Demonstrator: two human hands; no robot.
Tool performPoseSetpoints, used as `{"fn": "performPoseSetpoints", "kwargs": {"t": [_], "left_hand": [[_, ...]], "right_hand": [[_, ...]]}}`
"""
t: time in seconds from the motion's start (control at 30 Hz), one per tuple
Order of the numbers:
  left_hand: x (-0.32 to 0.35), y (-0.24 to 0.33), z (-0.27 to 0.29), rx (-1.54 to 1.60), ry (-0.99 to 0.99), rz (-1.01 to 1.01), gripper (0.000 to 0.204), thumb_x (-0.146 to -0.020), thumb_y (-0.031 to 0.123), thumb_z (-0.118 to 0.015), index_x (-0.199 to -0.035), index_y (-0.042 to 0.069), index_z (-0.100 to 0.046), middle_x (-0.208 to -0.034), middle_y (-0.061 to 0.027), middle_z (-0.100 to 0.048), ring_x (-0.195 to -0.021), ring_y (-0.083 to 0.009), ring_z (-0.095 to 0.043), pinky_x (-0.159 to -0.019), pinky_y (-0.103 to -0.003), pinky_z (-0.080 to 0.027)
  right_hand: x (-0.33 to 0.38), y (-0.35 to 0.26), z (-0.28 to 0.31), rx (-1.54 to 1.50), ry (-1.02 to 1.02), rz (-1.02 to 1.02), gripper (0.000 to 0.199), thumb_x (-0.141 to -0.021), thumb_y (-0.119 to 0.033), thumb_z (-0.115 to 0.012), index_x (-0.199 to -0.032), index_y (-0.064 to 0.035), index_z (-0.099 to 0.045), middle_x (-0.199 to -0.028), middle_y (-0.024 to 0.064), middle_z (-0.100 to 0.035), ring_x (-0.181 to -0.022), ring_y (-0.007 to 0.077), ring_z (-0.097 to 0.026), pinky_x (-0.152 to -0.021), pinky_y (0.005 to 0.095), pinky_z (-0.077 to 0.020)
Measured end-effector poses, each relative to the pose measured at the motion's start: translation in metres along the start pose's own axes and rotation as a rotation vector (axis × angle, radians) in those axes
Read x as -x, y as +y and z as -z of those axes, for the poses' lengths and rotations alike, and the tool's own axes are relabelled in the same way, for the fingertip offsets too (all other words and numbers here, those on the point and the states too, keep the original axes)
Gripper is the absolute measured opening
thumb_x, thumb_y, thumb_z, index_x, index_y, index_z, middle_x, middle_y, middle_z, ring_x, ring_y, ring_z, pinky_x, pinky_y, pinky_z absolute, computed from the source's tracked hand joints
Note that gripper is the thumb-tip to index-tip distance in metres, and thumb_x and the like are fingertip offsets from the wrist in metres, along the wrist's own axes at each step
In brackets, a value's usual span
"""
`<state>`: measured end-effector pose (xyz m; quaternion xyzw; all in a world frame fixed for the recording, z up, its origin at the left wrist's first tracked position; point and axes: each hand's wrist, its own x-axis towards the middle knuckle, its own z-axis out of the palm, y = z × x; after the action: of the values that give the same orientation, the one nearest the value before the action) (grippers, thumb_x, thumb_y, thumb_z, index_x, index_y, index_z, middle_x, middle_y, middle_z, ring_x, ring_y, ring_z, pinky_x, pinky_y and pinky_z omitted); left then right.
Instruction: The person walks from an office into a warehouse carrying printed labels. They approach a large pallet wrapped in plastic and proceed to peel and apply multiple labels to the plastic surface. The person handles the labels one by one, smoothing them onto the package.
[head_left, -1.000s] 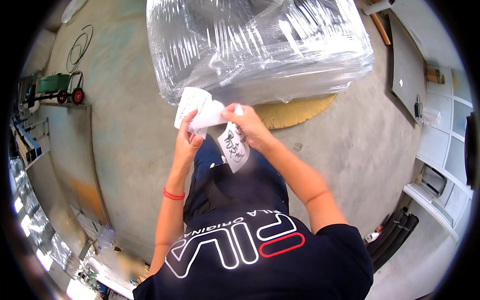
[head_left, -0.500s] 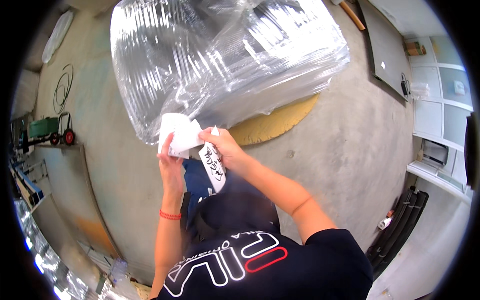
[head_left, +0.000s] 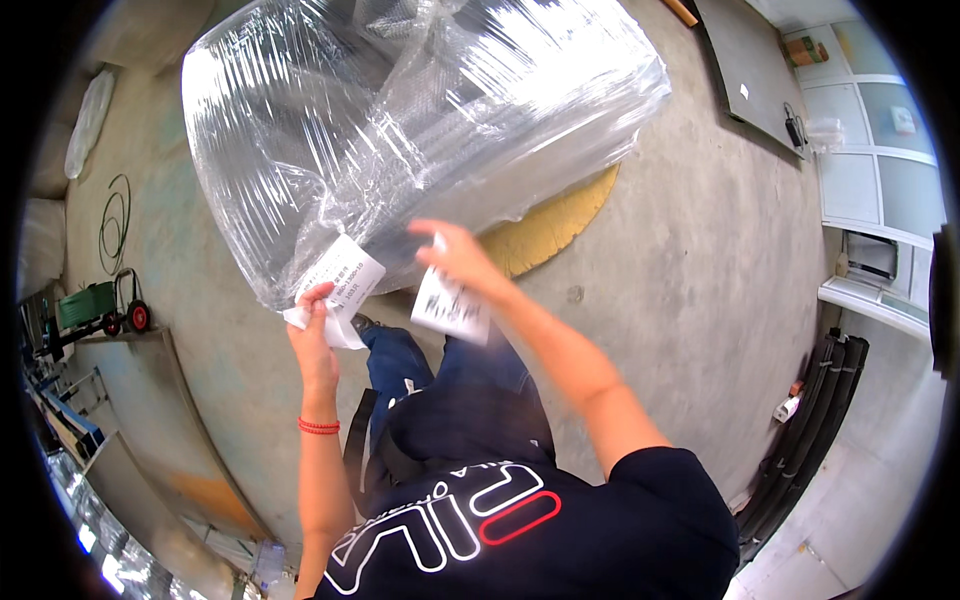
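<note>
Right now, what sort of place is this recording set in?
Probably a warehouse or packing area: a bare concrete floor, a large bundle wrapped in clear stretch film, and a green hand cart parked by the wall.

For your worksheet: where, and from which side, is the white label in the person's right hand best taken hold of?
Grip the printed label along its upper edge, coming from above, probably as the right hand does now: the sheet is thin and hangs down loose, so pinching the top between fingers keeps it flat. The left hand holds another label against the wrapped bundle.

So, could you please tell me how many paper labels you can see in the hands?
2: one label in the left hand against the wrapped bundle; another label hanging from the right hand. More may be hidden.
</note>
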<state>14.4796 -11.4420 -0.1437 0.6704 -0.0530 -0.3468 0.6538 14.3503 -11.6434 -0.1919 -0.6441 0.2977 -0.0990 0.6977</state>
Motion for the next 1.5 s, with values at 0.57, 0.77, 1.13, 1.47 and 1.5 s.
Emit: {"fn": "performPoseSetpoints", "kwargs": {"t": [0.57, 0.77, 1.13, 1.47, 1.5], "left_hand": [[-0.001, -0.010, -0.002, 0.122, 0.000, 0.229, 0.015, -0.069, 0.004, -0.044, -0.081, 0.001, -0.052, -0.076, -0.0046, -0.054, -0.069, -0.0103, -0.049, -0.063, -0.021, -0.039], [-0.024, -0.029, 0.011, -0.208, 0.098, 0.169, 0.030, -0.081, 0.026, -0.045, -0.065, 0.004, -0.058, -0.053, 0.0016, -0.044, -0.047, -0.0056, -0.038, -0.044, -0.023, -0.028], [-0.026, 0.033, -0.054, -0.750, -0.362, 0.085, 0.040, -0.071, 0.026, -0.060, -0.105, 0.007, -0.054, -0.092, -0.0168, -0.061, -0.086, -0.0302, -0.058, -0.074, -0.035, -0.044], [-0.017, 0.045, -0.055, -0.741, -0.228, -0.017, 0.014, -0.072, 0.014, -0.057, -0.079, 0.003, -0.058, -0.062, -0.0121, -0.057, -0.057, -0.0187, -0.055, -0.055, -0.031, -0.042], [-0.016, 0.045, -0.052, -0.638, -0.247, -0.031, 0.010, -0.071, 0.009, -0.058, -0.077, 0.002, -0.057, -0.059, -0.0032, -0.054, -0.055, -0.0089, -0.048, -0.052, -0.025, -0.038]], "right_hand": [[-0.057, 0.063, 0.044, 0.886, 0.053, -0.119, 0.068, -0.076, -0.014, -0.050, -0.135, -0.0273, -0.019, -0.085, 0.0204, -0.059, -0.079, 0.0383, -0.056, -0.070, 0.0452, -0.0430], [-0.051, 0.062, 0.028, 0.869, 0.006, -0.073, 0.063, -0.078, -0.019, -0.053, -0.133, -0.0270, -0.023, -0.084, 0.0209, -0.060, -0.078, 0.0384, -0.056, -0.070, 0.0460, -0.0433], [-0.014, -0.037, -0.028, 0.664, -0.076, 0.346, 0.033, -0.082, -0.019, -0.051, -0.115, -0.0177, -0.046, -0.068, 0.0139, -0.058, -0.067, 0.0329, -0.057, -0.057, 0.0414, -0.0437], [-0.021, -0.056, 0.004, 0.240, 0.259, 0.368, 0.023, -0.078, -0.008, -0.050, -0.097, -0.0135, -0.062, -0.076, 0.0127, -0.059, -0.064, 0.0263, -0.056, -0.056, 0.0318, -0.0438], [-0.022, -0.047, 0.018, 0.287, 0.227, 0.324, 0.023, -0.081, -0.012, -0.050, -0.102, -0.0120, -0.061, -0.078, 0.0083, -0.060, -0.057, 0.0175, -0.052, -0.052, 0.0260, -0.0409]]}}
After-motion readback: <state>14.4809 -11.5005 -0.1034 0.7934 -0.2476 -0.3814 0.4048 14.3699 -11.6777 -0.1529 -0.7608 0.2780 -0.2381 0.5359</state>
